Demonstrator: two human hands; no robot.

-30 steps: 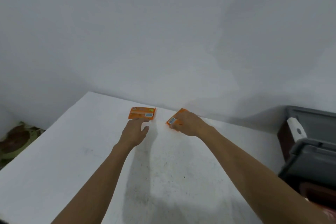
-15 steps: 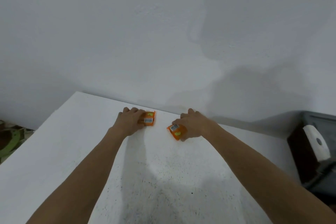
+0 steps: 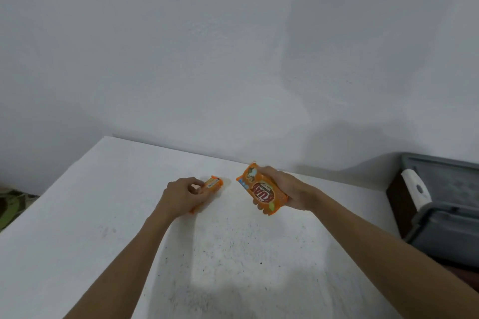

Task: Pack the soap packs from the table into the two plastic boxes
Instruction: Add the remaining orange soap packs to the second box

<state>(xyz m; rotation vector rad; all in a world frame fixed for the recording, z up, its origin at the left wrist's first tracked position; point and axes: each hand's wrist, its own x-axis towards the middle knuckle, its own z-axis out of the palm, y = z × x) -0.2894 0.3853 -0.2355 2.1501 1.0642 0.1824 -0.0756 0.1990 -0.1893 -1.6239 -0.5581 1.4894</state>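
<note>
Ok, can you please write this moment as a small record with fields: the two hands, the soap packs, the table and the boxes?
left hand: fingers curled round the left soap pack
left soap pack: orange, turned on edge, low at the table; contact unclear
right hand: grips the right soap pack
right soap pack: orange, printed face toward the camera, tilted, raised off the table
table: white, speckled, against a wall
grey boxes: at the right edge, beside the table, partly out of frame
box contents: not visible
</note>
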